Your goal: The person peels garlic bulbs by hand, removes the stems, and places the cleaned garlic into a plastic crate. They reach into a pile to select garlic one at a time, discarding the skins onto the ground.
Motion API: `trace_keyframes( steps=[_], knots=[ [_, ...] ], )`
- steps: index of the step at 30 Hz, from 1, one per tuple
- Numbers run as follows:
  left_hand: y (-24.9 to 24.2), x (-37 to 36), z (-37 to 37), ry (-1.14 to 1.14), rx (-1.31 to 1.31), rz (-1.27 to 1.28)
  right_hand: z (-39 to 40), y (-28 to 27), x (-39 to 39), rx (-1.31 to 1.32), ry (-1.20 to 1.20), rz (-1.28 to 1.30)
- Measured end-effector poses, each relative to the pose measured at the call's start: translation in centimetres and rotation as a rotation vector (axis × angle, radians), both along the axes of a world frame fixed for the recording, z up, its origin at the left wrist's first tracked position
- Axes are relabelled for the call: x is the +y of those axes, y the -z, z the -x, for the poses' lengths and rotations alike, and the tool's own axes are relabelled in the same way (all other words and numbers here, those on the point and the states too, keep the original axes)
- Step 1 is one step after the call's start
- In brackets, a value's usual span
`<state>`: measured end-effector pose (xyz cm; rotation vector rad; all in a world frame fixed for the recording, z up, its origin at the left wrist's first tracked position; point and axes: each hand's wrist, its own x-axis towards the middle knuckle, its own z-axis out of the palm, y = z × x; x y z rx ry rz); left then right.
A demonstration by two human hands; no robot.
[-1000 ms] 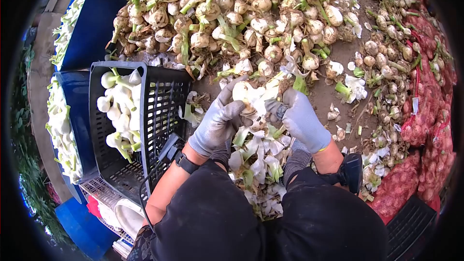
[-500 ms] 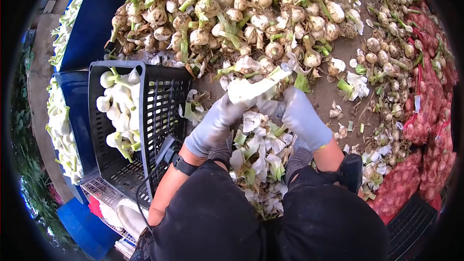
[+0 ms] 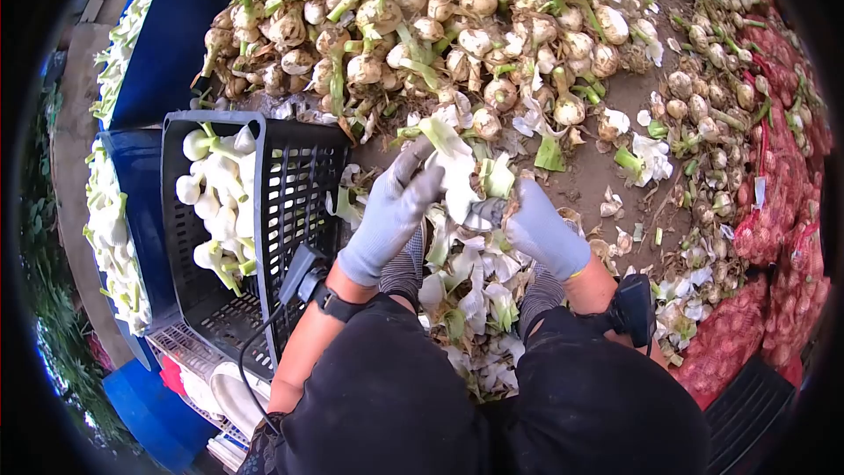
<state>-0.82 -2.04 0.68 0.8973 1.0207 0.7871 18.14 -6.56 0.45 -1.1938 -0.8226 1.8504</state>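
Both my hands wear pale grey-blue gloves. My left hand [image 3: 393, 209] has its fingers curled and its fingertips at the edge of a broad white piece of garlic skin [image 3: 451, 165], greenish at its upper end. Facing it, my right hand [image 3: 543, 227] has its fingers closed around a garlic bulb, mostly hidden by the fingers and the skin. A short pale green garlic stem [image 3: 498, 178] sticks up beside those fingers. Shed garlic skins [image 3: 475, 286] lie heaped below my hands, between my feet.
A large pile of unpeeled garlic [image 3: 440, 31] lies ahead. At left, a black crate [image 3: 303, 167] holds clean white bulbs, beside blue bins [image 3: 145, 202] of white garlic. Red mesh sacks [image 3: 725, 334] line the right side. A blue container [image 3: 158, 418] stands at lower left.
The white piece has turned from nearly level to upright and come lower. My left hand has drawn a little left, and the gap between my hands has widened.
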Motion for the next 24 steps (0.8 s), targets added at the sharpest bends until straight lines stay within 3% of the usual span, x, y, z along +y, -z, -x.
trace_keyframes(
  steps=[1,3,5,7,8,10,11,13,15,17,18,19,22,24],
  knots=[
    [-0.4,0.2,-0.2,0.006,0.001,0.000,-0.1,-0.5,-0.1,0.001,0.006,0.000],
    [-0.8,0.7,-0.1,0.182,0.185,0.021,0.1,-1.9,-0.2,-0.261,-0.282,-0.143],
    [0.0,0.8,0.5,0.165,0.158,0.038,-0.7,-0.9,-0.3,-0.399,-0.264,-0.251],
    [-0.5,0.3,0.7,0.084,-0.111,0.271,-2.8,-0.7,0.6,-0.946,-0.205,-0.074],
    [-1.2,0.1,0.0,0.089,-0.128,0.303,-2.9,-0.6,0.3,-0.947,-0.206,-0.077],
    [-1.2,-0.3,0.1,0.101,-0.227,0.409,-2.9,-0.1,-1.0,-1.349,-0.191,-0.330],
    [-1.3,-0.5,0.3,0.127,-0.338,0.437,-3.7,0.3,-1.2,-1.350,-0.194,-0.323],
    [-1.8,-0.4,0.5,0.137,-0.323,0.405,-6.0,1.3,-1.2,-1.329,-0.200,-0.048],
    [-1.8,0.1,0.5,0.088,-0.303,0.315,-5.9,1.6,-3.3,-1.267,-0.289,-0.047],
    [0.0,0.1,0.5,-0.015,-0.320,0.278,-5.0,-0.3,-5.2,-1.208,-0.757,-0.296],
    [0.3,-0.1,0.4,-0.015,-0.329,0.285,-4.8,0.1,-5.4,-1.319,-0.902,-0.256],
    [0.0,-0.2,0.2,-0.032,-0.322,0.277,-4.6,-0.4,-4.9,-1.321,-0.909,-0.253],
    [0.2,-0.2,0.5,-0.064,-0.336,0.303,-3.7,-2.8,-2.0,-1.269,-0.472,-0.200],
    [0.0,0.0,0.5,-0.093,-0.370,0.418,-3.5,-4.2,-0.4,-1.249,-0.584,-0.195]
  ],
)
